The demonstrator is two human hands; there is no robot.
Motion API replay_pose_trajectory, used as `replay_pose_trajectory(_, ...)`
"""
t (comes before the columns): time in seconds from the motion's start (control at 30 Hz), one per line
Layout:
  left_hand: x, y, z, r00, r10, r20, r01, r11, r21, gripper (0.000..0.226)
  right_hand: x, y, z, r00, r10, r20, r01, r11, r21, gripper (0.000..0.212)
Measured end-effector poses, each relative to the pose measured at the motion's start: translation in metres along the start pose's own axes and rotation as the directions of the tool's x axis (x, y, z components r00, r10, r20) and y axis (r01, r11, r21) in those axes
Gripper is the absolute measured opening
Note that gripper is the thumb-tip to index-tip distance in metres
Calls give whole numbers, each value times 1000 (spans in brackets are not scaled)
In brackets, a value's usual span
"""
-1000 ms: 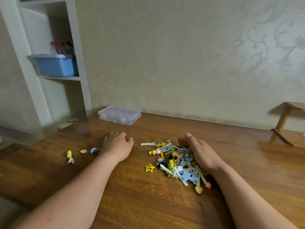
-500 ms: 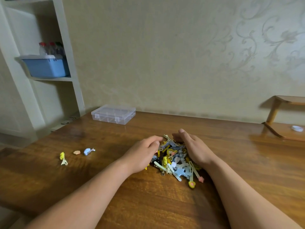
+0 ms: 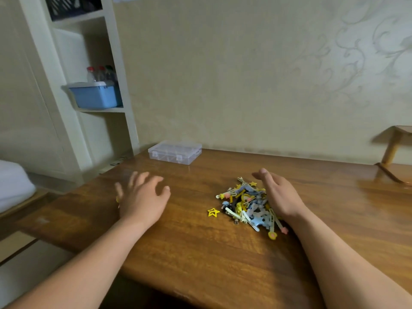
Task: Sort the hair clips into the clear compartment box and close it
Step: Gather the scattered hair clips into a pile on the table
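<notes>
A heap of small hair clips (image 3: 247,205), mostly yellow, white and grey, lies on the wooden table (image 3: 200,248). One yellow star clip (image 3: 213,212) sits just left of the heap. My right hand (image 3: 277,194) rests open against the heap's right side, palm turned to it. My left hand (image 3: 142,197) hovers flat with spread fingers at the table's left, covering the few loose clips there; a bit of yellow shows at its edge. The clear compartment box (image 3: 175,152) stands with its lid down at the table's far edge, apart from both hands.
A white shelf unit (image 3: 73,90) with a blue bin (image 3: 94,98) and bottles stands beyond the table's left corner. A wooden stand (image 3: 394,150) sits at the far right. A white cushion (image 3: 13,184) lies at the left, below table height.
My left hand has swept from the heap's left side back to the table's left, over the loose clips. The star clip it covered shows again. My right hand stays by the heap.
</notes>
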State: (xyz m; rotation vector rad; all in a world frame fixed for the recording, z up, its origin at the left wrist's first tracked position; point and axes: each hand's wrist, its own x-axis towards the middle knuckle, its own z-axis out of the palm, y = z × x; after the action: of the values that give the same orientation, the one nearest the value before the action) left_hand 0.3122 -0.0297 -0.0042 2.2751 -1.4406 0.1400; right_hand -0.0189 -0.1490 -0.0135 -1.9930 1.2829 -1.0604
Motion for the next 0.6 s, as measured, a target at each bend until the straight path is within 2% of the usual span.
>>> replay_pose_trajectory(0.1,7,-26,-4,971,-190,147,181,981,73,68,-6,-4,-6,996,35,-80,-37,999,-23,63)
replay_pose_trajectory(0.17,11,-36,-1,956,-195,220,180,980,85,70,-10,-6,-13,992,69,-106,-74,996,-46,65)
replay_pose_trajectory(0.27,11,-23,6,976,-34,215,40,999,-24,53,-15,-6,-21,988,102,-119,-109,993,-50,68)
replay_pose_trajectory(0.37,0,19,15,970,126,209,-97,984,-147,40,-22,-5,-17,984,120,-129,-124,992,-28,69)
replay_pose_trajectory(0.5,-18,84,34,931,296,213,-237,935,-262,40,-26,1,-9,985,131,-113,-135,990,-30,68)
replay_pose_trajectory(0.6,-29,120,37,909,343,237,-235,891,-388,45,-29,4,-11,985,138,-105,-140,990,-12,66)
